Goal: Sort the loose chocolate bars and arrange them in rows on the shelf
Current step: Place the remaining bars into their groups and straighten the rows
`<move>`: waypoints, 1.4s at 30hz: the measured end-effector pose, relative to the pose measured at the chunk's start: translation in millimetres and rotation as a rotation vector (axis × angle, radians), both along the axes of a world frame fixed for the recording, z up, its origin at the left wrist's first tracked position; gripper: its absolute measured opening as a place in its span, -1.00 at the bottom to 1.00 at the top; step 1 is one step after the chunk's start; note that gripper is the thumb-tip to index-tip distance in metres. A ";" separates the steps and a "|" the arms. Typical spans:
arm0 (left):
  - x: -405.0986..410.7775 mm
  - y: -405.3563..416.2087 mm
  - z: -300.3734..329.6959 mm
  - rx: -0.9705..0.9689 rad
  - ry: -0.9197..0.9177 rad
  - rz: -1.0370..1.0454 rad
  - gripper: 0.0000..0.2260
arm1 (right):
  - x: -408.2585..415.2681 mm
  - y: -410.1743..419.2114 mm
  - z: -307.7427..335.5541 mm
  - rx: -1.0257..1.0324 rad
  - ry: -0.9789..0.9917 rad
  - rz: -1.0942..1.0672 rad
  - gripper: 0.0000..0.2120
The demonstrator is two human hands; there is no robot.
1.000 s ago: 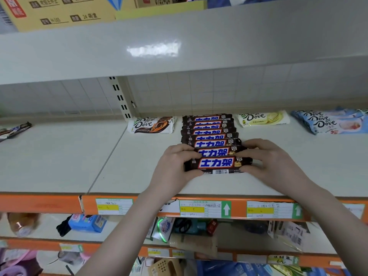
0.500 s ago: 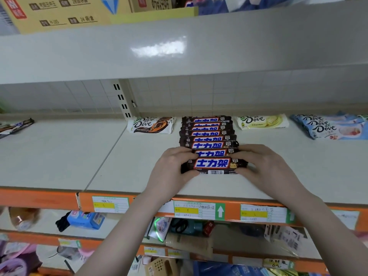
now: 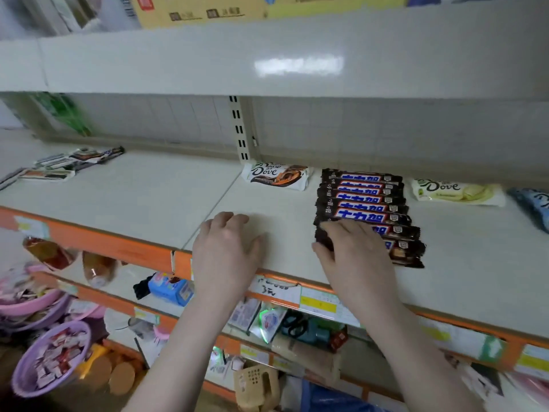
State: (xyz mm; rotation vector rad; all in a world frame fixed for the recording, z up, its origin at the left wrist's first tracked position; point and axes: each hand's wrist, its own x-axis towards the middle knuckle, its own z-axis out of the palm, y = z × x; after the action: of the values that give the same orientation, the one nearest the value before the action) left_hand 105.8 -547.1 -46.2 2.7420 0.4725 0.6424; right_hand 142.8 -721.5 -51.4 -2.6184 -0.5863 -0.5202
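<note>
While left hand point(image 3: 227, 248) hovers, right hand point(image 3: 353, 251) presses bars point(image 3: 364, 203).

A painted metal shelf point(image 3: 148, 200), off-white and smooth, carries a dull sheen; the shelf above point(image 3: 267, 63) is glossier and mirrors a ceiling light. Dark chocolate bars point(image 3: 364, 203) lie in shiny plastic film wrappers, as do the white Dove pack point(image 3: 277, 176) and the pale yellow Dove pack point(image 3: 457, 191). Paper price labels point(image 3: 319, 304) sit on the orange shelf edge point(image 3: 113, 248). A matt cardboard box point(image 3: 208, 8) rests up top; a lilac plastic basket point(image 3: 52, 358) stands below.
</note>
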 end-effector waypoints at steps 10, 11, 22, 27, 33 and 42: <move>-71.3 183.5 6.3 -0.003 -0.001 0.244 -0.63 | -28.8 188.3 4.1 -0.014 0.043 0.120 -0.71; -79.4 207.9 7.0 -0.003 -0.004 0.258 -0.63 | -34.4 212.1 4.5 -0.009 0.038 0.126 -0.71; -122.0 415.9 15.0 -0.065 0.020 0.341 -0.60 | -60.6 413.1 23.2 -0.012 0.081 0.146 -0.67; -95.6 487.0 7.8 -0.085 0.007 0.376 -0.57 | -30.5 482.3 22.1 -0.015 0.074 0.178 -0.69; -32.0 567.0 -2.3 -0.035 0.067 0.445 -0.45 | 32.6 558.9 16.5 -0.062 0.078 0.179 -0.67; 40.6 646.4 -9.1 -0.036 0.315 0.433 -0.39 | 133.0 633.5 18.2 -0.248 0.167 0.312 -0.58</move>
State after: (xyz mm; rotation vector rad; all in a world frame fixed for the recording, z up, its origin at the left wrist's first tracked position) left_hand 146.4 99.3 -55.2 2.7308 1.1575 0.2821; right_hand 275.8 -88.0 -33.3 -2.6866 -1.0365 -0.1369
